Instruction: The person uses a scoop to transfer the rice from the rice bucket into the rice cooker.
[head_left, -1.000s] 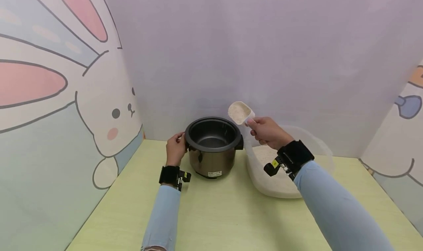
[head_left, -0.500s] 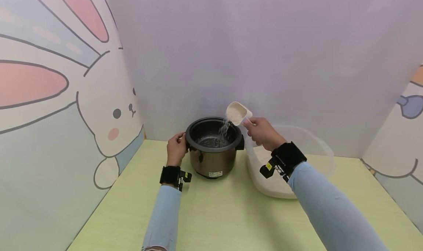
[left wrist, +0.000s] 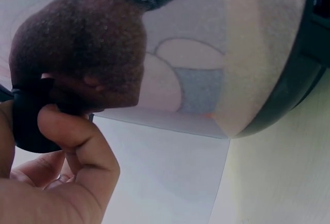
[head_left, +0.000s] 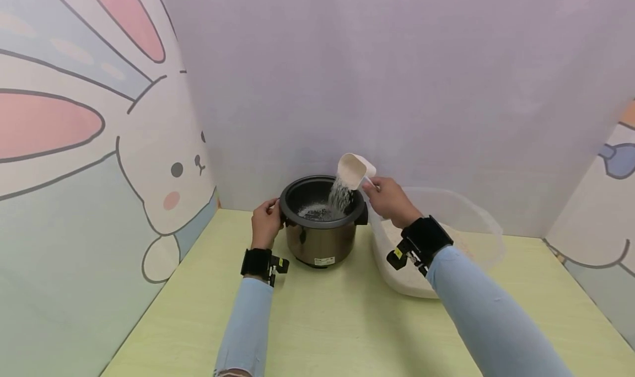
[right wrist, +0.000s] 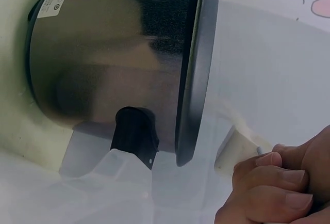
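Note:
A rice cooker [head_left: 321, 242] without a lid stands on the table, its shiny body brown and its rim dark. My left hand [head_left: 265, 222] grips the black side handle [left wrist: 32, 123] of the cooker, thumb and fingers around it in the left wrist view. My right hand [head_left: 393, 202] pinches the handle of a white measuring cup [head_left: 364, 167], tilted over the cooker's right rim. A stream of rice [head_left: 340, 197] falls from the cup into the pot, and grains lie scattered on the dark bottom. In the right wrist view the cup [right wrist: 234, 152] shows beside the cooker's rim.
Right of the cooker, a translucent tub [head_left: 392, 272] holds more rice, partly hidden under my right forearm. Its clear raised wall or lid [head_left: 476, 214] rises behind. A pale curtain [head_left: 278, 90] hangs behind the table [head_left: 317, 322], and cartoon rabbit panels stand at both sides.
The measuring cup has moved slightly left and tipped further. Rice started trickling out half a second ago and now pours more thickly into the pot. My left hand has stayed on the handle.

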The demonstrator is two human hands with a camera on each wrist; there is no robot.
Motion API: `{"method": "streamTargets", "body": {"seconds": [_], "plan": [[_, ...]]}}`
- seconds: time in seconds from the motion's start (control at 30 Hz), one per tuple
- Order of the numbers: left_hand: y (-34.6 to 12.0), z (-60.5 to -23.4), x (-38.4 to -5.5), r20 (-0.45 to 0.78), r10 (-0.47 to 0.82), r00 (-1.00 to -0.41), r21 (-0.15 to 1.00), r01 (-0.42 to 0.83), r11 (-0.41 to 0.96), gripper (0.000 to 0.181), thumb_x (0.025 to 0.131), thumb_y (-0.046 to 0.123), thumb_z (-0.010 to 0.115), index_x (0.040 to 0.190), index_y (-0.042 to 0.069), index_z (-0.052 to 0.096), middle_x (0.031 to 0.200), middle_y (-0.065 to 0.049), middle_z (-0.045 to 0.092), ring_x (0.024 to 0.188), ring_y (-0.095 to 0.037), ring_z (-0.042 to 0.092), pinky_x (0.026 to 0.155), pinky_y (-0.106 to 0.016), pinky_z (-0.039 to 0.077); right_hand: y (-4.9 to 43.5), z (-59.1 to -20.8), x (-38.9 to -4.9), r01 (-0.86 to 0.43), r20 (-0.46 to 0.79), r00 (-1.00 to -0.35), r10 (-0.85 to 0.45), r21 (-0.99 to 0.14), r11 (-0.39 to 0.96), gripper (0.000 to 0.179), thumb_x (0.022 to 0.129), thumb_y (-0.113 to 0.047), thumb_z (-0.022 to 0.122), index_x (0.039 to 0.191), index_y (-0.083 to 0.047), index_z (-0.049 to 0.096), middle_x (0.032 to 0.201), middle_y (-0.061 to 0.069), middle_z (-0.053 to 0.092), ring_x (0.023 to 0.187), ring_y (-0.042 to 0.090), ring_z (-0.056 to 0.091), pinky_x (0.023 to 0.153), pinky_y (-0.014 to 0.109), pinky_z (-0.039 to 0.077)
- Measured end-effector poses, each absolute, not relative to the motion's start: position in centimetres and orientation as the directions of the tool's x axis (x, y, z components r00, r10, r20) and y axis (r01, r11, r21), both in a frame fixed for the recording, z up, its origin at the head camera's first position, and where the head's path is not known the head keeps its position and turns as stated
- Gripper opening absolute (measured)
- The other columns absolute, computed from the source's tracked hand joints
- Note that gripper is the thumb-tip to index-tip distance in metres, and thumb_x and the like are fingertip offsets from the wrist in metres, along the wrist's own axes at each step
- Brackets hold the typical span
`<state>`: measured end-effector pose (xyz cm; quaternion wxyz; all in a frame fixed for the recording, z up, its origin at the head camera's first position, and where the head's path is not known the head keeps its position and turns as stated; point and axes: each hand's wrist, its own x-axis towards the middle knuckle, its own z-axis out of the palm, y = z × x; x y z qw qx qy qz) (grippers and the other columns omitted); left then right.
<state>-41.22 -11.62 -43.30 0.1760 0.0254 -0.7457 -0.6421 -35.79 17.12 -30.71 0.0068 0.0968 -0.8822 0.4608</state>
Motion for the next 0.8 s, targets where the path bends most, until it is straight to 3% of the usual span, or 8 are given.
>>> {"method": "streamTargets", "body": {"seconds": [0.2,0.8], "plan": [[-11.53,-43.27,-41.26,0.228,-0.259,-0.939,0.969,0.191,0.159,0.033,0.106,0.024,0.060,0.127,0.000,0.070,0.087,-0.013,0.067,0.061,-0.012,0.061,0.055,-0.023,0.053,17.04,-31.00,-36.10,-0.209,0.145,-0.977,-0.154,-0.765,0.609,0.036,0.113,-0.024,0.041,0.121,0.006,0.060,0.071,0.003,0.032,0.061,0.017,0.030,0.059,0.033,0.030],[-11.44,-43.08,-41.01,0.220,-0.264,-0.939,0.972,0.186,0.147,0.032,0.106,0.024,0.060,0.126,0.001,0.070,0.085,-0.012,0.066,0.061,-0.013,0.060,0.054,-0.022,0.052,16.84,-30.65,-36.00,-0.280,0.220,-0.959,-0.178,-0.645,0.711,0.032,0.112,-0.024,0.043,0.103,0.003,0.058,0.075,0.007,0.039,0.063,0.021,0.038,0.063,0.036,0.034]]}}
